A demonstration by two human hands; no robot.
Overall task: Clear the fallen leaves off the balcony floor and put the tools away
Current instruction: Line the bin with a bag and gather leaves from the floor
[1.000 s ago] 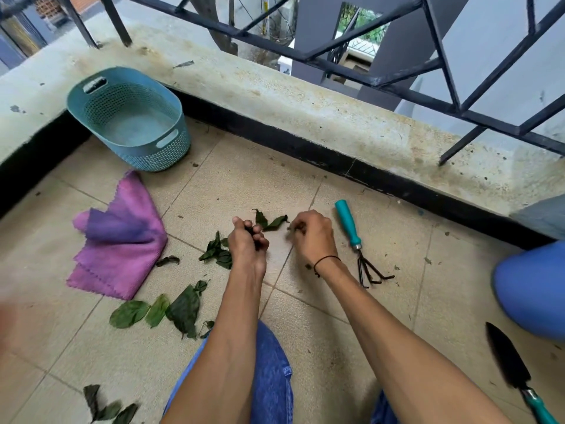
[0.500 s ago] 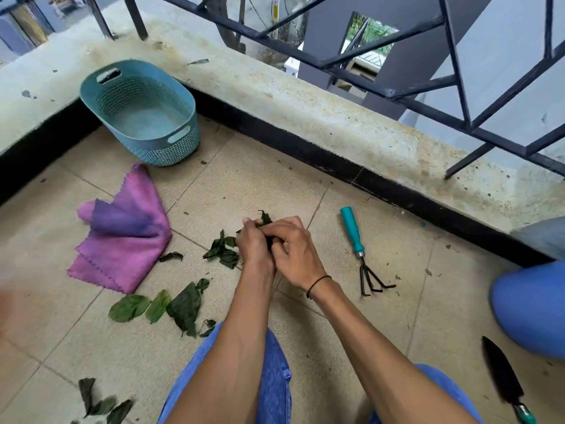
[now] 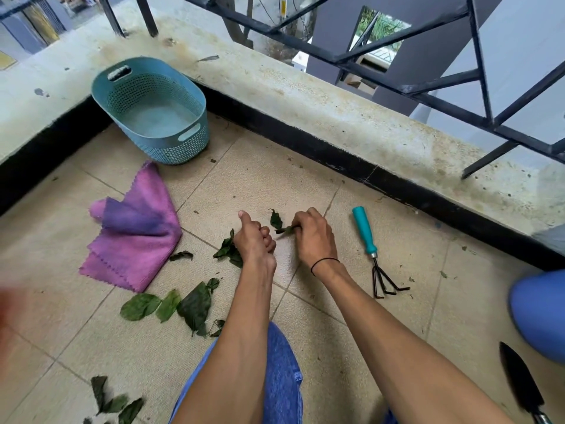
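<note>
Green fallen leaves lie on the beige tiled floor: a small pile (image 3: 227,249) by my left hand, a bigger group (image 3: 195,307) nearer my knee, and more leaves (image 3: 113,402) at the lower left. My left hand (image 3: 255,240) is a closed fist with the thumb out, and nothing shows inside it. My right hand (image 3: 312,237) pinches a couple of dark leaves (image 3: 281,226) just above the floor. A teal-handled hand rake (image 3: 365,231) lies right of my right hand. A black trowel (image 3: 519,381) lies at the lower right.
An empty teal basket (image 3: 183,148) stands in the far left corner against the concrete ledge (image 3: 336,117), which carries a dark metal railing. A purple cloth (image 3: 134,240) lies crumpled left of the leaves. A blue rounded object (image 3: 541,313) sits at the right edge.
My hands came together over the leaves half a second ago and have now parted. The right hand now holds leaves and the left is a bare fist.
</note>
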